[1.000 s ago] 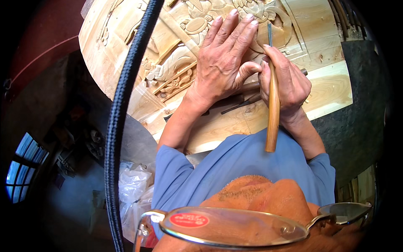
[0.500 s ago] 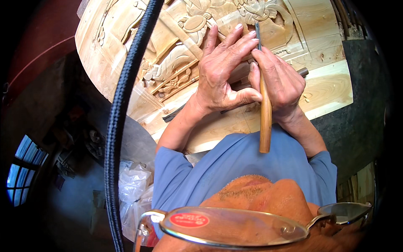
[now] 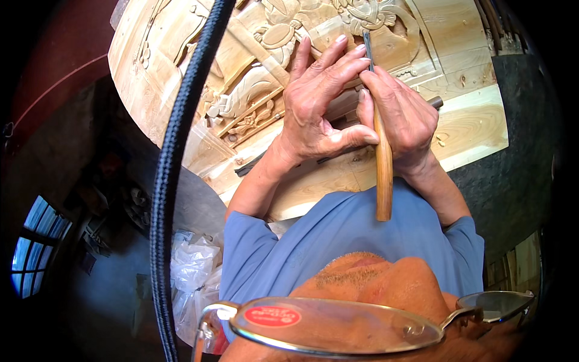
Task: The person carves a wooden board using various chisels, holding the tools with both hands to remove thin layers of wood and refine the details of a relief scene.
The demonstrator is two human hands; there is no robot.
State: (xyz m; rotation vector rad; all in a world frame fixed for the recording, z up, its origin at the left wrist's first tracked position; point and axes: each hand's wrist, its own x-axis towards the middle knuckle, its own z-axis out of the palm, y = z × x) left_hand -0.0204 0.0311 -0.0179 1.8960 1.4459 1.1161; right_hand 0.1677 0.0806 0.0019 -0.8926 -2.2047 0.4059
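A wood-carving chisel (image 3: 383,181) with a round wooden handle and a narrow dark blade lies across the gap between my hands. My right hand (image 3: 403,114) is closed around its upper handle, near the blade. My left hand (image 3: 310,99) has its fingers stretched out over the carving; fingertips rest by the blade and the thumb reaches to the handle. The blade tip meets the pale carved wooden panel (image 3: 223,63), at a relief of curling leaf shapes (image 3: 377,18). Wood directly beneath my palms is partly hidden.
More dark tools lie on the panel under my hands; one round end (image 3: 435,102) shows at the right, another dark end (image 3: 243,170) at the left. A black braided cable (image 3: 175,145) crosses the view. Clear plastic bags (image 3: 194,265) are at the lower left.
The chisel has tilted slightly: its handle end has shifted a little right and its tip a little left. Both hands keep their hold and place, nearly unmoved.
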